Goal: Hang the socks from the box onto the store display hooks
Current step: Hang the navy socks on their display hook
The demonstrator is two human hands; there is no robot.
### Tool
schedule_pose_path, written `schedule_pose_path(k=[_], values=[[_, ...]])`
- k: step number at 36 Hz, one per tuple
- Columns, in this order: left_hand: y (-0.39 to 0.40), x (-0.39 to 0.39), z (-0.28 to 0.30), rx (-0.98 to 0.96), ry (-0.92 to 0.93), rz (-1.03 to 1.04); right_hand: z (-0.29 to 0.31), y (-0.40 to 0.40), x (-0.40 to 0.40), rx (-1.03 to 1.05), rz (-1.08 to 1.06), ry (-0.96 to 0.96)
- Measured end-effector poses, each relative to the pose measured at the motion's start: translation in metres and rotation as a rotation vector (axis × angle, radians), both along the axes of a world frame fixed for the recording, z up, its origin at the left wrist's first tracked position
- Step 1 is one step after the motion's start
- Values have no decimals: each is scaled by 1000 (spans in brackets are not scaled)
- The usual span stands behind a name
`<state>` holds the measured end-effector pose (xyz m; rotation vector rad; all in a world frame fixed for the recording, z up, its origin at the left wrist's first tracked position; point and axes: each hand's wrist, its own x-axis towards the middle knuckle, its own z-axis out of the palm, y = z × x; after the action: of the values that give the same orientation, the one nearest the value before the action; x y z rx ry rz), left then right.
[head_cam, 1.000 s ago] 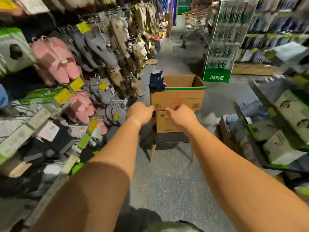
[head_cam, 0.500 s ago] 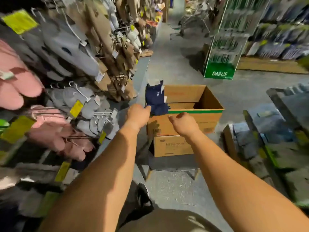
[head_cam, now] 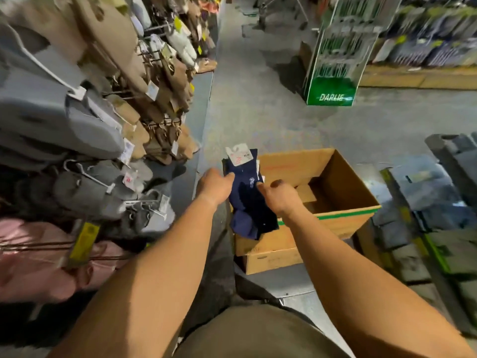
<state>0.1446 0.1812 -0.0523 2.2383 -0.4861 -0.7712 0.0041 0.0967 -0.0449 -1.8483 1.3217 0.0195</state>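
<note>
Socks point(head_cam: 249, 200): navy bundle with a white tag, draped over the near left corner of the box point(head_cam: 343, 200), part inside, part hanging down the front.
Progress: judged early; this bundle is not yet hung, and the hooks point(head_cam: 98, 180) on the left rack already carry grey, tan and pink goods.
Left hand point(head_cam: 215, 186): arm stretched forward, fingers curled on the bundle's left edge, gripping it.
Right hand point(head_cam: 280, 195): arm stretched forward, thumb and fingers pinching the bundle's right side.

Navy blue socks point(head_cam: 249, 200) with a white tag lie on the brown cardboard box point(head_cam: 343, 182), green-striped along its rim; left of the box, grey, tan and seemingly pink slippers point(head_cam: 77, 120).
</note>
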Motion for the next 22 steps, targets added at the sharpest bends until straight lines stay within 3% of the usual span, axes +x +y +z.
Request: schedule_pose_path(k=[6,9,16,22], values=[[-30,14,-22,-11,92,29,-2,-20,33,163,-39,-72],[-45,28,-63,-18,153,61,-14,-30,47,242,-88,-130],[-55,20,-45,70,96,70,-28,-49,53,449,-207,-196],[-66,29,-68,6,219,147,-31,-52,53,630,-290,-355]])
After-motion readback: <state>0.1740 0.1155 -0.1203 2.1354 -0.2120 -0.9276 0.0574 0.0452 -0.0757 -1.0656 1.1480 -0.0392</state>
